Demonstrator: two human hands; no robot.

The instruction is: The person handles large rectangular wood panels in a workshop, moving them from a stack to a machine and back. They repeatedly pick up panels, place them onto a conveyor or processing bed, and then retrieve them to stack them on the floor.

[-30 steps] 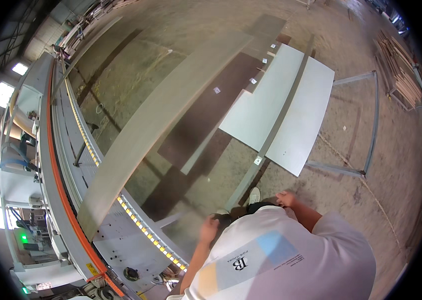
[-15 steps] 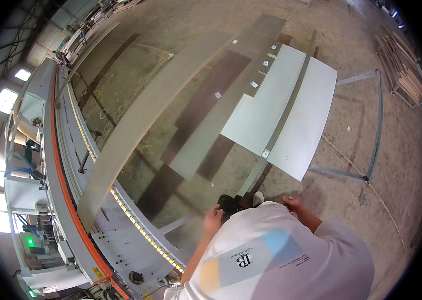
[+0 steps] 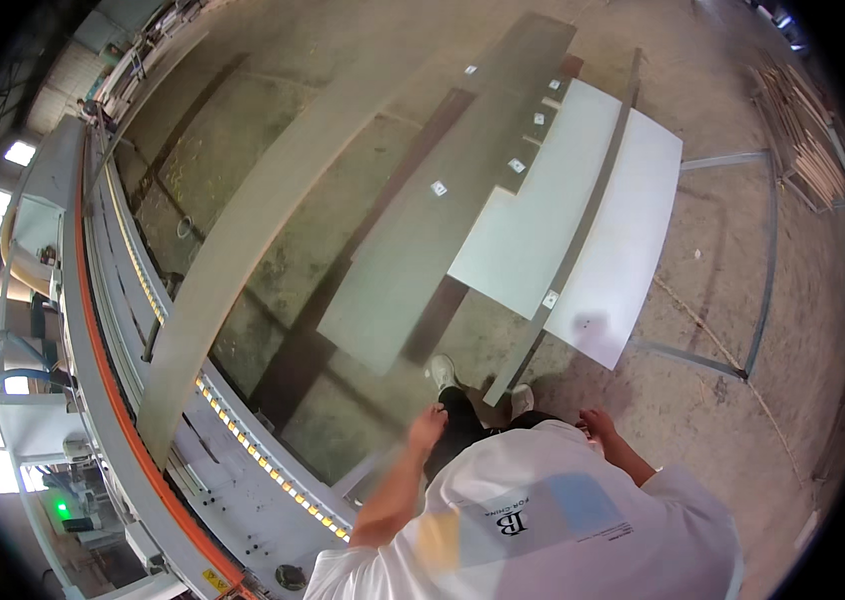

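Observation:
My left hand [image 3: 429, 427] hangs beside my dark-trousered thigh with its fingers loosely curled, and nothing shows in it. At the other side of my waist, my right hand [image 3: 598, 424] is also curled; its palm is hidden. Ahead of my shoes [image 3: 522, 400] lie flat panels at low height. A long narrow grey strip [image 3: 583, 228] rests across two white panels, a notched one [image 3: 518, 240] on the left and another [image 3: 633, 240] on the right. Its near end sticks out toward my feet. Left of these is a wide grey panel [image 3: 408, 250] with small white labels. Neither hand touches the boards.
A long machine with an orange rail [image 3: 108, 370] and a yellow-dotted roller edge [image 3: 273, 462] runs along my left. One long board [image 3: 243, 225] extends from it over the floor. To the right are a metal floor frame [image 3: 765, 270] and stacked strips [image 3: 805, 140]. Another person [image 3: 93, 108] stands far off.
My body has shifted, so both shoes now show beyond my waist. The left hand stays low beside the thigh; the right is a little lower. Dark reflections on the panels have changed.

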